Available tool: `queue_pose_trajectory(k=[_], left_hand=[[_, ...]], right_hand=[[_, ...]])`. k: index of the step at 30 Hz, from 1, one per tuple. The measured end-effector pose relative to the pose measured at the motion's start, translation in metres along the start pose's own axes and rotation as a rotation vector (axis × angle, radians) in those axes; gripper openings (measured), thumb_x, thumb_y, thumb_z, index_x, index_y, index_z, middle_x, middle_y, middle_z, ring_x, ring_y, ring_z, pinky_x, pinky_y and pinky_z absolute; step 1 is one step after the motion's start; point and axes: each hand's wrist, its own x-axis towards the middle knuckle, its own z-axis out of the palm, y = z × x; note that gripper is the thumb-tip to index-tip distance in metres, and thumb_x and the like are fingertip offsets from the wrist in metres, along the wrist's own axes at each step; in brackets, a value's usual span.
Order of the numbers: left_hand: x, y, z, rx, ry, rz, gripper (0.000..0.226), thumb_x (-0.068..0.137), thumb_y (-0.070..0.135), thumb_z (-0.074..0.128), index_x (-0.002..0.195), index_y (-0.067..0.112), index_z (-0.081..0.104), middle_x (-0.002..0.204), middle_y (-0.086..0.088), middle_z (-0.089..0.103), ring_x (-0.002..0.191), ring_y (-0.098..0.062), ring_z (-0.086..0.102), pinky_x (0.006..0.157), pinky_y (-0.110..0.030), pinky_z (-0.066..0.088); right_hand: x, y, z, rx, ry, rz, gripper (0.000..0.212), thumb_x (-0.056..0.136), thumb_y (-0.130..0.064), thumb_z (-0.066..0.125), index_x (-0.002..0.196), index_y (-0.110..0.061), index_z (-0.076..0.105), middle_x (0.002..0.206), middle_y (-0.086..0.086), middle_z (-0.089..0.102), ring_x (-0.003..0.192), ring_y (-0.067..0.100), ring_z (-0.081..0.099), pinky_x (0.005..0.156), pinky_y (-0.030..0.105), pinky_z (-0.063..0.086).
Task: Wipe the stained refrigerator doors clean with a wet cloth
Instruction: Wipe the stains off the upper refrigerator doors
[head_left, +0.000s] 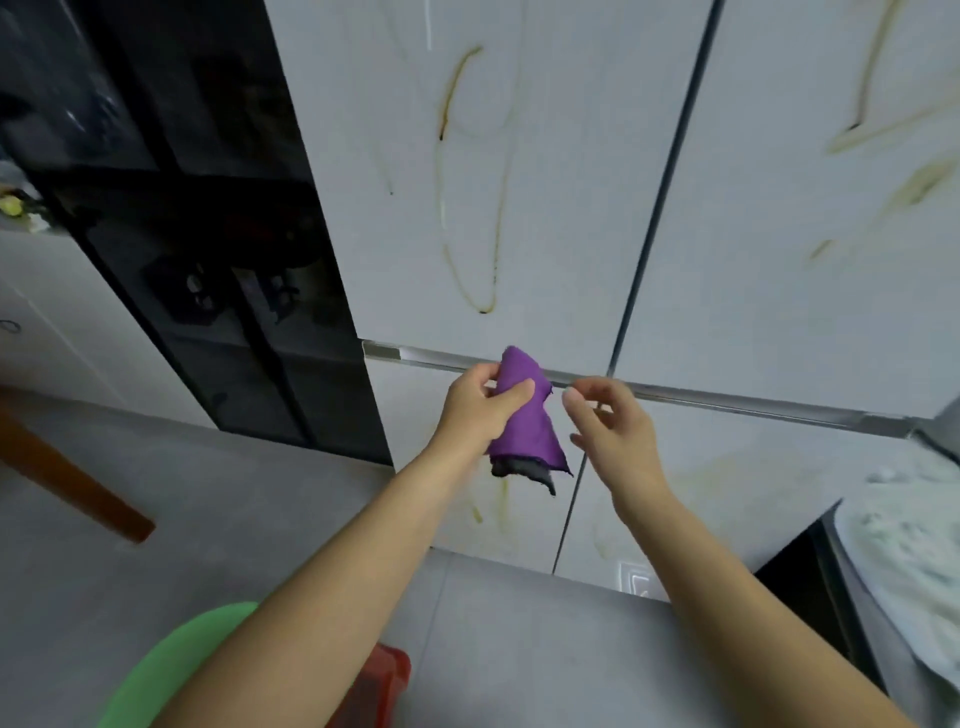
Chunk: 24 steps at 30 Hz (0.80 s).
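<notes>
Gripping the soft, light purple cloth (524, 415) mid-fold, my left hand (478, 410) bunches it; my right hand (613, 431) hovers empty beside it, fingers loosely curled. It probably drips.

no text — nothing readable

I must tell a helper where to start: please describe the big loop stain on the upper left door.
On the white refrigerator, take the upper left door. Its loop stain is a tall, narrow yellow-brown outline ending in a dark tip above the purple cloth; neighbouring marks are open streaks.
</notes>
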Motion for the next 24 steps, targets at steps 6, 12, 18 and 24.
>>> queue_pose_trajectory(k=[6, 12, 18, 24], left_hand=[[0.020, 0.078, 0.062, -0.083, -0.395, -0.064, 0.049, 0.098, 0.049, 0.034, 0.116, 0.007, 0.054, 0.103, -0.013, 0.065, 0.084, -0.020, 0.067, 0.065, -0.033, 0.059], [0.058, 0.186, 0.078, -0.029, -0.190, 0.532, 0.017, 0.095, 0.015, 0.050, 0.107, 0.010, 0.060, 0.103, -0.009, 0.067, 0.081, -0.014, 0.067, 0.064, -0.027, 0.057], [0.104, 0.260, 0.109, 0.543, 0.146, 1.325, 0.046, 0.093, 0.026, 0.044, 0.136, 0.010, 0.045, 0.143, -0.004, 0.044, 0.134, -0.018, 0.037, 0.110, -0.027, 0.027], [0.125, 0.366, 0.135, 0.823, 0.397, 1.459, 0.086, 0.091, 0.050, 0.044, 0.149, 0.016, -0.010, 0.157, 0.003, -0.017, 0.143, -0.011, -0.020, 0.116, -0.039, -0.009]], right_hand=[[0.024, -0.026, -0.026, 0.992, -0.095, 0.214, 0.042, 0.094, -0.026, 0.050, 0.133, -0.012, 0.050, 0.121, 0.010, 0.062, 0.101, 0.024, 0.063, 0.077, 0.035, 0.056], [0.072, -0.128, -0.084, 1.279, -0.044, 0.107, 0.039, 0.078, -0.009, 0.054, 0.116, 0.000, 0.059, 0.115, 0.020, 0.066, 0.103, 0.028, 0.065, 0.084, 0.043, 0.055], [0.107, -0.233, -0.122, 1.225, -0.095, -0.238, 0.033, 0.091, -0.024, 0.046, 0.113, -0.007, 0.063, 0.113, 0.010, 0.068, 0.095, 0.025, 0.068, 0.088, 0.041, 0.053], [0.132, -0.352, -0.163, 0.940, 0.052, -0.641, 0.032, 0.094, -0.025, 0.046, 0.115, -0.008, 0.061, 0.105, 0.009, 0.068, 0.097, 0.024, 0.065, 0.089, 0.037, 0.050]])
